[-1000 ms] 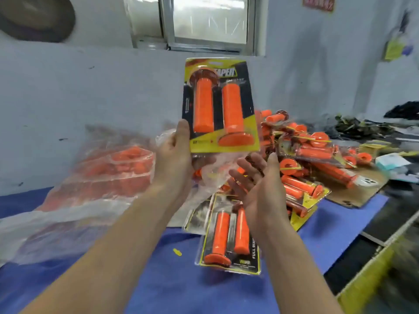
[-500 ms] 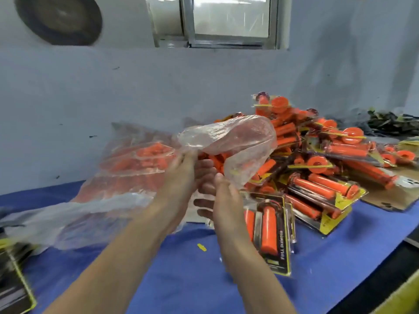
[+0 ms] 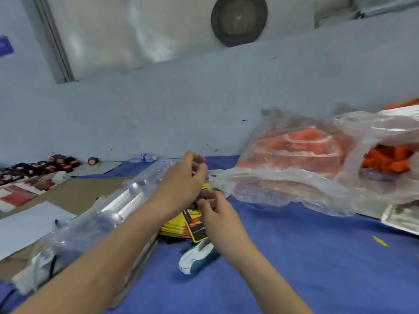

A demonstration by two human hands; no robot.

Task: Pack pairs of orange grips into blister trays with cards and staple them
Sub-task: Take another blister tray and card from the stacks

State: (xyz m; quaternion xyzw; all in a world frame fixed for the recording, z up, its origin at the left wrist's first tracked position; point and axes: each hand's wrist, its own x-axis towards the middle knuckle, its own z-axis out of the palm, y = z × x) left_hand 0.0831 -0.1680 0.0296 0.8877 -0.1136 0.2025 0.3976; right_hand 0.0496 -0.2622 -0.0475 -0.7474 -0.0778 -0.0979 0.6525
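A stack of yellow-and-black cards [image 3: 175,225] lies on the blue table cover. My right hand [image 3: 217,214] is over it, fingers curled on one card [image 3: 197,226] that sits askew on the stack. A long stack of clear blister trays [image 3: 118,207] in a plastic sleeve runs from the lower left to the centre. My left hand [image 3: 183,177] hovers at its far end with curled fingers; what it holds is hidden. Orange grips [image 3: 385,160] show inside an open clear bag [image 3: 362,137] at the right. A teal-and-white stapler [image 3: 197,257] lies below my right hand.
A sealed bag of orange grips [image 3: 292,150] lies against the wall. Cardboard [image 3: 74,196] and white paper [image 3: 27,225] lie at left, with red-and-black packs [image 3: 34,171] and a water bottle [image 3: 145,157] behind. A tray edge [image 3: 399,220] shows at far right.
The view has swung left, away from the pile of finished packs. Both hands have let go of the clear bag and dropped to the card stack and blister trays.
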